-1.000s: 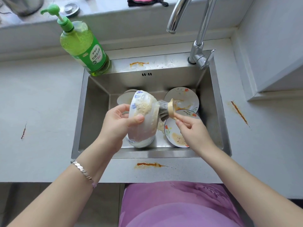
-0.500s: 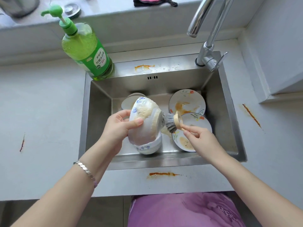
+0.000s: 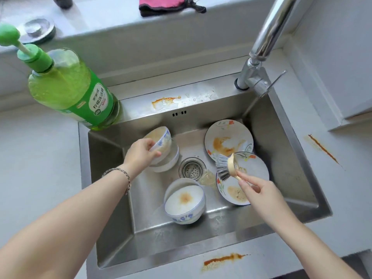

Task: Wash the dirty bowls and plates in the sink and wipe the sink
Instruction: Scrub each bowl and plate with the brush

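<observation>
In the steel sink [image 3: 281,158], my left hand [image 3: 141,153] grips a soapy blue-patterned bowl [image 3: 162,137], tilted on top of another bowl [image 3: 169,164] at the back left. My right hand [image 3: 259,191] pinches the beige handle of a dish brush [image 3: 227,166], bristles pointing left, held above two stained floral plates: one at the back right [image 3: 227,137], one nearer [image 3: 253,170]. A third bowl [image 3: 184,200] with a brown stain stands upright at the sink's front. The drain strainer [image 3: 192,168] is in the middle.
A green dish-soap pump bottle [image 3: 68,89] stands at the sink's back-left corner. The chrome faucet [image 3: 261,49] rises at the back right. Orange stains mark the back rim [image 3: 167,100], front rim [image 3: 223,258] and right counter [image 3: 322,148]. A pink cloth [image 3: 165,4] lies on the ledge.
My left hand has carried the scrubbed bowl from the sink's middle to the back left, onto another bowl. The brush has come off the bowl and moved right, over the plates.
</observation>
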`<state>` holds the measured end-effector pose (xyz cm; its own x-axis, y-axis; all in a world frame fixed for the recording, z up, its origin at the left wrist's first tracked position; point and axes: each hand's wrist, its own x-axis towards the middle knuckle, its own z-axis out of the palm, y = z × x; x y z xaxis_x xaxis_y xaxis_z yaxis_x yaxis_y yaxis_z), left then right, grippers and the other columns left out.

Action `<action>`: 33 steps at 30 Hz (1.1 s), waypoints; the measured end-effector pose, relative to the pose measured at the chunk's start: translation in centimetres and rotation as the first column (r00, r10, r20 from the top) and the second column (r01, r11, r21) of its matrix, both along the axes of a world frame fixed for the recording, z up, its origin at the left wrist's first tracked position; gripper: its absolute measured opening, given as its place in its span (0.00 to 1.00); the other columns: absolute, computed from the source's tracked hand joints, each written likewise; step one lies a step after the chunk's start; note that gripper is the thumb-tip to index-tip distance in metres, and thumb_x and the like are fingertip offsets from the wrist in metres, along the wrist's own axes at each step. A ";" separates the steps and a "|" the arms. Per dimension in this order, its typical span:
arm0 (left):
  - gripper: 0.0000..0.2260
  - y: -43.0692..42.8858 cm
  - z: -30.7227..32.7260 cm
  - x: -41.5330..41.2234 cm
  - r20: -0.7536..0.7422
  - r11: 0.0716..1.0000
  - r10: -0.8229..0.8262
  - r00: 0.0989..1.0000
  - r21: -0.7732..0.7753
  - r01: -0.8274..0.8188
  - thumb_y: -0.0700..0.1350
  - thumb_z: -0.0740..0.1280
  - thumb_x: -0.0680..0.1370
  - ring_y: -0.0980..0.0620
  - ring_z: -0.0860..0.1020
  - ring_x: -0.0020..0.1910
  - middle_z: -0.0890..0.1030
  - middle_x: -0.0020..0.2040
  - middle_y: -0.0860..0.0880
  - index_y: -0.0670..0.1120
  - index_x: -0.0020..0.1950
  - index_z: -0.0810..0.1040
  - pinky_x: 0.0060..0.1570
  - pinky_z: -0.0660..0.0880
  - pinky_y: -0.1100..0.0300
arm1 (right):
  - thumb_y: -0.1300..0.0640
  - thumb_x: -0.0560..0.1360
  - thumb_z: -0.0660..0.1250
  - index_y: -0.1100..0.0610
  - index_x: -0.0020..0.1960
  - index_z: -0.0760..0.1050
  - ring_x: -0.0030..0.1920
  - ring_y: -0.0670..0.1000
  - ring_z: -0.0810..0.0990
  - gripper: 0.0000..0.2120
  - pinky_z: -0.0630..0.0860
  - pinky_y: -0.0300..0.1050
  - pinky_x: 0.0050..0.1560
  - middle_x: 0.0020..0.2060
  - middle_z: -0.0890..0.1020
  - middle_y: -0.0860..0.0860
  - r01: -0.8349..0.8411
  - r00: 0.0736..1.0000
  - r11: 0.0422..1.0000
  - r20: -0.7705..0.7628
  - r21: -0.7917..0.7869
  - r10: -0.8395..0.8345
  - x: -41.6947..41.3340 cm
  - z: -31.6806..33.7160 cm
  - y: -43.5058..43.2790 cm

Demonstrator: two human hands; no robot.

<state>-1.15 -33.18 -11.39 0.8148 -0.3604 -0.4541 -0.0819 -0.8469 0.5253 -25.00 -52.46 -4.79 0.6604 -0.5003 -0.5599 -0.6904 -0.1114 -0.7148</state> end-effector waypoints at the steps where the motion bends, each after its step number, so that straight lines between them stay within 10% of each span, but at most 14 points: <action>1: 0.07 -0.1 -0.7 0.3 0.008 0.998 -0.042 0.999 0.038 0.042 0.43 0.72 0.70 0.43 0.76 0.40 0.79 0.38 0.44 0.41 0.42 0.78 0.39 0.71 0.54 | 0.55 0.78 0.62 0.44 0.61 0.75 0.51 0.45 0.79 0.14 0.67 0.27 0.44 0.48 0.82 0.44 0.013 1.000 1.000 0.003 0.009 -0.013 0.4 0.0 0.1; 20: 0.20 5.4 -3.7 -0.6 0.086 0.905 -0.338 0.937 0.305 0.298 0.43 0.67 0.75 0.45 0.66 0.35 0.66 0.27 0.52 0.48 0.31 0.56 0.31 0.57 0.56 | 0.56 0.78 0.63 0.41 0.58 0.75 0.49 0.27 0.72 0.13 0.65 0.17 0.45 0.49 0.76 0.33 0.076 0.997 0.996 0.007 0.047 -0.076 0.4 -1.4 1.8; 33: 0.07 3.7 -4.0 -2.9 0.187 0.933 -0.248 0.951 0.309 0.182 0.44 0.66 0.76 0.41 0.74 0.40 0.75 0.36 0.46 0.44 0.40 0.72 0.37 0.66 0.55 | 0.56 0.78 0.62 0.45 0.62 0.75 0.55 0.33 0.73 0.14 0.65 0.19 0.47 0.54 0.77 0.37 0.009 1.000 0.998 0.006 0.061 -0.009 -2.5 -2.5 0.3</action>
<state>-4.01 -29.48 -15.35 0.8230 -0.4202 -0.3822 -0.3643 -0.9067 0.2123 -27.54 -52.20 -7.30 0.6600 -0.4715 -0.5849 -0.6863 -0.0617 -0.7247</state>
